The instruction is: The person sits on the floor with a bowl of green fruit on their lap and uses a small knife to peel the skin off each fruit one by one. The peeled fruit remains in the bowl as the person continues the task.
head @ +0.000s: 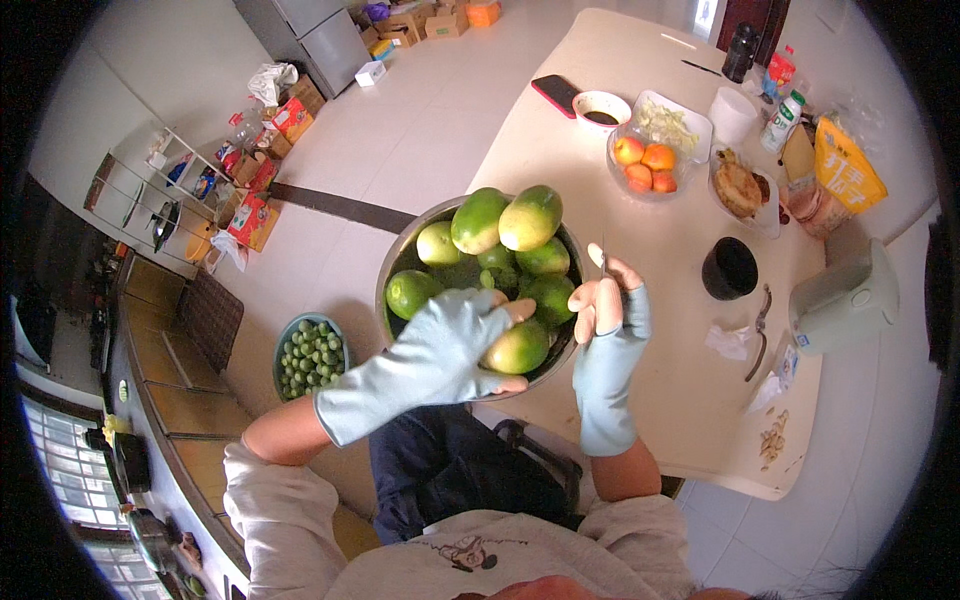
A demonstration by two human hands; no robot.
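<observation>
A metal bowl (384,304) holds several oval green-and-yellow fruits (477,221), which look like small melons or gourds. My left hand (442,345), in a pale blue glove with bare fingertips, reaches over the bowl. Its fingers and thumb lie around a yellow-green fruit (517,347) at the bowl's near right side. Just right of the rim, my right hand (611,311), gloved the same way, pinches a thin, narrow blade (604,253). The blade points away from me and appears almost edge-on; its handle is hidden by the fingers.
The bowl overlaps the left edge of a cream table (645,420). On it are a black cup (730,268), a kettle (844,300), peeler-like tool (760,334), orange fruits (645,165), a sauce bowl (601,112) and a phone (555,96). A basin of small green fruits (311,356) stands lower left.
</observation>
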